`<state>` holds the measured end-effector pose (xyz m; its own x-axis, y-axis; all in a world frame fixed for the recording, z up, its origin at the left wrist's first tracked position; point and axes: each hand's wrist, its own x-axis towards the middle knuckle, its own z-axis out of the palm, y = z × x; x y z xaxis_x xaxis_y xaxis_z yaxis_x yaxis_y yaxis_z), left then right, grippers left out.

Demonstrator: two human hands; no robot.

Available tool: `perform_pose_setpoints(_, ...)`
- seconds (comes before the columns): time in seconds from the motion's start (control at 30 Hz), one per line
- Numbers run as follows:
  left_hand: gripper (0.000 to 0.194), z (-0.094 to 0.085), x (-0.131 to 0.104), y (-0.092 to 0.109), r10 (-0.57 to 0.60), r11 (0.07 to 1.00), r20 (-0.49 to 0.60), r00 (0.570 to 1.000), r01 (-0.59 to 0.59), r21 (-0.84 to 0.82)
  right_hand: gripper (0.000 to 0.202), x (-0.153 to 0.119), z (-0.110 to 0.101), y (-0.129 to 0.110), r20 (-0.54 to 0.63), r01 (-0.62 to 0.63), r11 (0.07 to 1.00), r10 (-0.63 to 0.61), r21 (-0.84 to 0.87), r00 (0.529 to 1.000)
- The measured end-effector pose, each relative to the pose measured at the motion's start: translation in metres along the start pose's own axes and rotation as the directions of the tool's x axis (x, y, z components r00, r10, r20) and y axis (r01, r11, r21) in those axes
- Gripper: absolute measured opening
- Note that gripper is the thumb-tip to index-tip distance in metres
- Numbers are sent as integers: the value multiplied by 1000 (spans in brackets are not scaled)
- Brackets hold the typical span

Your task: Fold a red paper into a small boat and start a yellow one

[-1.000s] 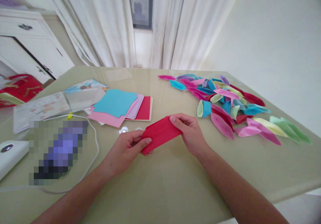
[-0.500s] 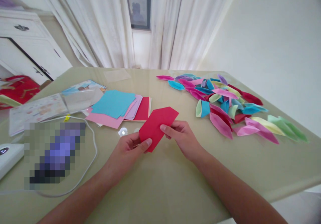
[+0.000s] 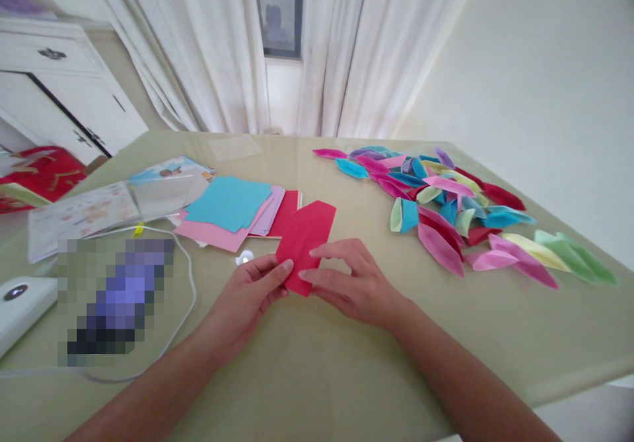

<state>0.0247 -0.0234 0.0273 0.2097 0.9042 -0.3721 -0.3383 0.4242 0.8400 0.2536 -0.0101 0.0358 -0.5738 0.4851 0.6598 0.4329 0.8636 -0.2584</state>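
1. Pinching the red paper [image 3: 313,234] in the left hand [image 3: 252,293], thumb on top and fingers beneath, at its lower left edge.
2. Touching the paper's right side with the right hand [image 3: 359,282], two digits parted, tips on its face; cannot tell whether gripping it from behind.
3. Holding the paper above the middle of the table [image 3: 321,376], far end slanting to the right.
4. To the left, see a white cable [image 3: 193,290] curving round a blurred patch [image 3: 127,290], with a white box [image 3: 27,304] at the edge of view.
5. Just past the left hand, note a shiny disc [image 3: 244,257].
6. Beyond, see stacked sheets [image 3: 230,204], blue uppermost, pink, lilac and red showing underneath; farther left, booklets [image 3: 82,221].
7. Across to the right, find many folded pieces [image 3: 448,184] in a loose heap: pink, blue, green, yellow, red, purple.
8. Farthest, see a white cabinet [image 3: 64,85], pale curtains [image 3: 198,45] and a narrow window [image 3: 280,12].
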Motion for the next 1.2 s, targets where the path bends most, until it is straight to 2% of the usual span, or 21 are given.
perform_pose_setpoints(0.1, 29, -2, 1, 0, 30, 995, 75, 997, -37, 97, 17, -1, 1, 0, 13, 48, 999, -48, -22, 999)
perform_pose_setpoints(0.2, 25, -2, 2, 1, 119, 954, 91, 989, -139, 267, 13, 0, 3, 0, 50, 14, 1000, -14, 12, 999)
perform_pose_setpoints(0.27, 25, -2, 2, 3, 174, 920, 98, 980, -197, 337, 11, 1, 6, -1, 63, -52, 996, 48, 74, 997)
perform_pose_setpoints(0.37, 23, -1, 1, 3, 226, 902, 112, 968, -251, 352, 7, 4, 11, -5, 17, -226, 952, 227, 204, 974)
perform_pose_setpoints(0.5, 26, -2, 0, 1, 232, 919, 135, 963, -263, 293, 3, 8, 14, -11, -57, -439, 834, 483, 334, 874)
perform_pose_setpoints(0.63, 25, -3, -1, 0, 226, 931, 179, 958, -266, 249, 9, 8, 15, -11, -70, -536, 728, 618, 428, 783)
perform_pose_setpoints(0.73, 28, -2, -2, -1, 203, 945, 219, 954, -249, 211, 15, 8, 17, -8, -23, -553, 631, 670, 544, 742)
perform_pose_setpoints(0.83, 33, -2, -2, -1, 190, 953, 234, 953, -236, 189, 22, 8, 20, -8, 79, -545, 478, 698, 689, 712)
perform_pose_setpoints(0.93, 33, -1, -2, 0, 199, 950, 237, 951, -247, 194, 26, 10, 22, -12, 177, -558, 346, 711, 754, 680)
perform_pose_setpoints(1.0, 30, -1, -1, 0, 213, 944, 240, 947, -263, 199, 26, 11, 23, -17, 172, -565, 335, 729, 754, 662)
perform_pose_setpoints(1.2, 31, -2, -2, -1, 212, 945, 241, 947, -261, 194, 17, 12, 22, -26, 67, -568, 444, 745, 693, 663)
